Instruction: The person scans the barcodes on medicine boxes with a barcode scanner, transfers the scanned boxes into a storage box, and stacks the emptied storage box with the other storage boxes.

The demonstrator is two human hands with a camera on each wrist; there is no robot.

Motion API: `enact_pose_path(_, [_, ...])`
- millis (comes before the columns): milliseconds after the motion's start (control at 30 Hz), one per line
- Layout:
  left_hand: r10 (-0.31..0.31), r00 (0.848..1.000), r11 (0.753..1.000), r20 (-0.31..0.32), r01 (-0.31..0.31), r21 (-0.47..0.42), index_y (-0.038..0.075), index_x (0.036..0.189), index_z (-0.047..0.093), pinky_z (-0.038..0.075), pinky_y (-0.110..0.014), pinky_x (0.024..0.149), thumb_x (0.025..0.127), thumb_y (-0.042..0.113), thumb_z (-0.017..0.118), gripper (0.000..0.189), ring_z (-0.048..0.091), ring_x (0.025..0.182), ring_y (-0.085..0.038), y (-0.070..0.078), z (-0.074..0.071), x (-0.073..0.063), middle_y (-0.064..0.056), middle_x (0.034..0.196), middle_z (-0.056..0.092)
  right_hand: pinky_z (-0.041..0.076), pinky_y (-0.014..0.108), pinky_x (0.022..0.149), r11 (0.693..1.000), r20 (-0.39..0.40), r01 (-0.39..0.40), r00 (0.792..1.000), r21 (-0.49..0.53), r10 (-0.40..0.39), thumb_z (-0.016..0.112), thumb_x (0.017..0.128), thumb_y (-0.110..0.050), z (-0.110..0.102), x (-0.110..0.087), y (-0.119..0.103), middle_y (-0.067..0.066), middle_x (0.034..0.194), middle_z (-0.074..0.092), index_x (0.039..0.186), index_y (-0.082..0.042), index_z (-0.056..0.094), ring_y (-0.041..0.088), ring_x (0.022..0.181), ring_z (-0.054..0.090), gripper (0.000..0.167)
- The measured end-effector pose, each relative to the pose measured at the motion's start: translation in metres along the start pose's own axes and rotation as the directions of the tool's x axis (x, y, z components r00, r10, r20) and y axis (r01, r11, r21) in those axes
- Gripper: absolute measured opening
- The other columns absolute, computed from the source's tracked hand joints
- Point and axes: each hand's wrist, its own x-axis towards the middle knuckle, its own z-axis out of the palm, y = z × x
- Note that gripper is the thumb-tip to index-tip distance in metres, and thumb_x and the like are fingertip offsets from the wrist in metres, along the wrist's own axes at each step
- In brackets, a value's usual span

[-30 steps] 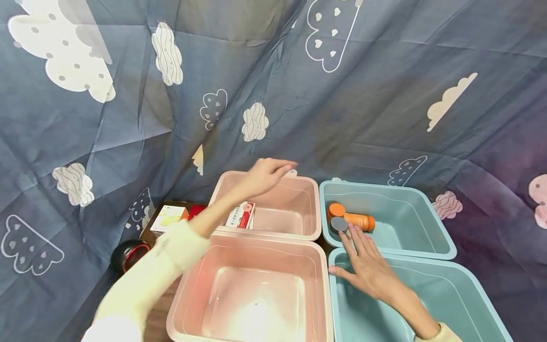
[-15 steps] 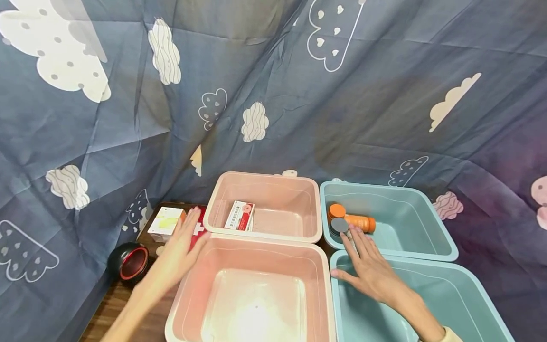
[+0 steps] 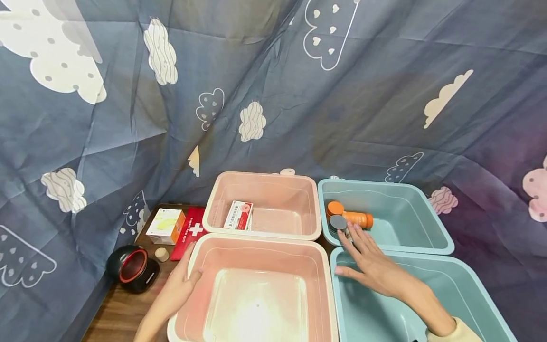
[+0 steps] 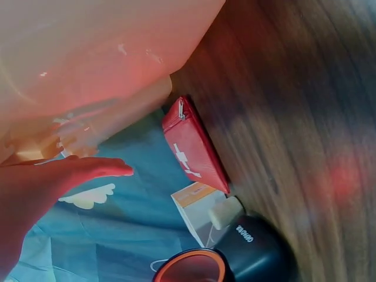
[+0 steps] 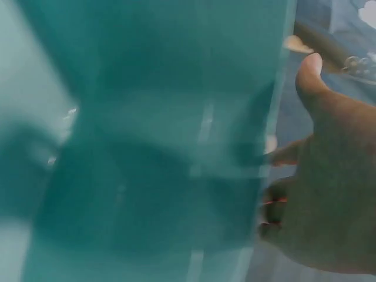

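Note:
My left hand (image 3: 180, 285) is at the left rim of the front pink bin (image 3: 256, 242), fingers extended and holding nothing; whether it touches the rim I cannot tell. In the left wrist view that hand (image 4: 53, 182) shows only partly. My right hand (image 3: 378, 268) stretches over the front blue bin (image 3: 448, 270), with its fingertips beside a grey-lidded jar (image 3: 337, 223) in the back blue bin (image 3: 410, 218). An orange-lidded container (image 3: 334, 208) and an orange bottle (image 3: 360, 219) lie by the jar. The right wrist view is blurred.
A white-and-red medicine box (image 3: 238, 216) lies in the back pink bin (image 3: 295, 209). Left of the bins, the wooden table (image 3: 115, 308) bears a red first aid pouch (image 3: 190, 232), a white-and-orange box (image 3: 166, 225), a small pale cylinder (image 3: 162, 254) and a black rounded device (image 3: 134, 270).
My left hand has swung from above the back pink bin, left past the red pouch, and down to the front pink bin's left rim. My right hand has stayed nearly still.

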Motion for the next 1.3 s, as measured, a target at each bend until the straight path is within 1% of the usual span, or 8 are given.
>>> enact_pose_path(233, [-0.007, 0.999, 0.993, 0.036, 0.011, -0.118, -0.006, 0.171, 0.021, 0.016, -0.001, 0.109, 0.107, 0.005, 0.058, 0.075, 0.029, 0.162, -0.049, -0.007, -0.006, -0.003, -0.031, 0.177, 0.025, 0.026, 0.061, 0.132, 0.946, 0.088, 0.106, 0.993, -0.306, -0.083, 0.060, 0.102, -0.069, -0.006, -0.028, -0.050, 0.033, 0.168, 0.043, 0.158, -0.003, 0.057, 0.054, 0.155, 0.042, 0.087])
enact_pose_path(367, [-0.028, 0.997, 0.989, 0.068, 0.038, -0.145, -0.005, 0.173, 0.013, 0.020, -0.024, 0.129, 0.106, 0.002, 0.056, 0.080, 0.020, 0.164, -0.052, -0.006, -0.013, -0.005, -0.032, 0.178, 0.016, -0.007, 0.029, 0.136, 0.865, -0.002, 0.208, 0.972, -0.456, -0.234, 0.051, 0.103, -0.076, 0.021, -0.040, -0.064, 0.029, 0.158, 0.057, 0.149, 0.004, 0.063, 0.047, 0.145, 0.056, 0.093])
enact_pose_path(467, [-0.034, 0.997, 0.988, 0.074, 0.044, -0.146, -0.006, 0.172, 0.010, 0.017, -0.050, 0.134, 0.105, 0.001, 0.057, 0.083, 0.014, 0.164, -0.055, -0.007, -0.017, -0.008, -0.035, 0.178, 0.012, -0.019, 0.023, 0.129, 0.884, -0.045, 0.174, 0.976, -0.434, -0.214, 0.049, 0.104, -0.077, 0.044, -0.041, -0.074, 0.031, 0.159, 0.055, 0.148, 0.009, 0.061, 0.047, 0.146, 0.056, 0.098])
enact_pose_path(733, [0.004, 0.999, 0.989, 0.052, 0.004, -0.146, -0.010, 0.171, 0.009, 0.010, -0.003, 0.113, 0.100, -0.003, 0.058, 0.087, 0.011, 0.162, -0.060, -0.018, -0.025, -0.018, -0.039, 0.176, 0.009, -0.019, 0.020, 0.128, 0.924, -0.342, -0.014, 0.931, -0.383, -0.128, 0.054, 0.102, -0.077, 0.097, -0.037, -0.093, 0.035, 0.156, 0.054, 0.130, 0.014, 0.070, 0.048, 0.144, 0.056, 0.097])
enact_pose_path(867, [0.058, 0.997, 0.986, 0.057, -0.048, -0.162, -0.008, 0.172, 0.006, 0.004, -0.056, 0.135, 0.091, -0.005, 0.061, 0.099, 0.006, 0.167, -0.036, -0.032, -0.028, -0.028, -0.040, 0.176, 0.005, -0.019, 0.021, 0.129, 0.936, -0.401, -0.045, 0.910, -0.348, -0.106, 0.060, 0.099, -0.076, 0.113, -0.039, -0.094, 0.036, 0.159, 0.050, 0.123, 0.013, 0.074, 0.040, 0.170, 0.015, 0.094])
enact_pose_path(1000, [0.176, 0.980, 0.949, 0.095, -0.143, -0.281, -0.005, 0.173, -0.002, 0.006, -0.027, 0.134, 0.089, -0.009, 0.057, 0.103, 0.012, 0.153, 0.017, -0.048, -0.032, -0.034, -0.041, 0.175, -0.003, -0.015, 0.024, 0.132, 0.928, -0.443, -0.019, 0.882, -0.372, -0.160, 0.069, 0.099, -0.065, 0.121, -0.039, -0.092, 0.032, 0.170, 0.037, 0.114, 0.008, 0.076, 0.013, 0.167, -0.023, 0.075])
enact_pose_path(1133, [0.235, 0.959, 0.909, 0.156, -0.160, -0.385, 0.003, 0.174, -0.005, 0.020, 0.002, 0.105, 0.087, -0.011, 0.055, 0.108, 0.022, 0.141, 0.026, -0.058, -0.039, -0.038, -0.009, 0.184, -0.003, -0.008, 0.025, 0.135, 0.937, -0.492, 0.043, 0.842, -0.346, -0.221, 0.083, 0.083, -0.035, 0.122, -0.036, -0.090, 0.016, 0.182, 0.018, 0.110, -0.002, 0.077, 0.015, 0.171, -0.011, 0.043])
enact_pose_path(1300, [0.212, 0.970, 0.957, 0.120, -0.181, -0.227, 0.002, 0.175, 0.011, 0.018, 0.003, 0.104, 0.076, -0.007, 0.062, 0.112, 0.022, 0.140, 0.028, -0.058, -0.047, -0.044, 0.039, 0.169, 0.014, -0.010, 0.020, 0.133, 0.963, -0.503, 0.113, 0.834, -0.244, -0.225, 0.087, 0.074, -0.025, 0.117, -0.037, -0.089, -0.006, 0.183, 0.004, 0.123, -0.002, 0.081, 0.008, 0.170, -0.010, 0.055])
